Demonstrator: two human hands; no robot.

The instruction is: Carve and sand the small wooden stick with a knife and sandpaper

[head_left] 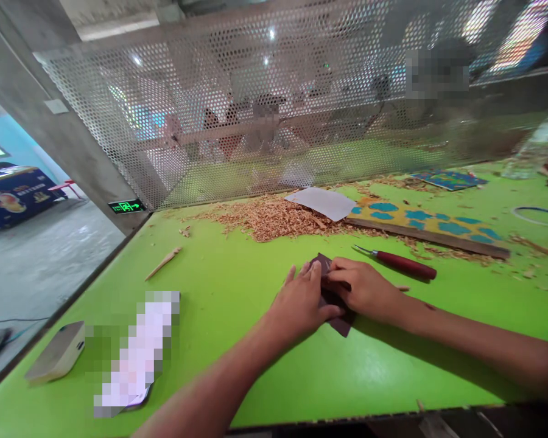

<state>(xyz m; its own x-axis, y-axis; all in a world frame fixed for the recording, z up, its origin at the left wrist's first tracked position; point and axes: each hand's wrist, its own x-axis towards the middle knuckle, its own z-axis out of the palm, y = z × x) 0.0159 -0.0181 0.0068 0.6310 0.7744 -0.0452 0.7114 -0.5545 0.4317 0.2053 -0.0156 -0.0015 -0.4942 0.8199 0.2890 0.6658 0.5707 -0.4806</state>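
Observation:
A dark brown sheet [340, 322] that looks like sandpaper lies on the green table in front of me. My left hand [304, 295] rests flat on it with the fingers stretched out, pressing it down. Close beside, my right hand [363, 289] is closed with its fingertips bent down onto the sheet; whatever they grip is hidden. Just beyond the right hand lies a carving knife [404, 264] with a red handle and a thin blade. A short pale stick end [402, 288] shows behind the right wrist.
Wood shavings [278, 222] are heaped before the perforated metal screen [237, 115], beside white paper [324, 202] and a painted board [429, 225]. Leftward lie a pointed wooden stick [163, 263], a blurred-out phone [139, 356] and a pale box [57, 353]. A clear bottle [536, 149] stands far right.

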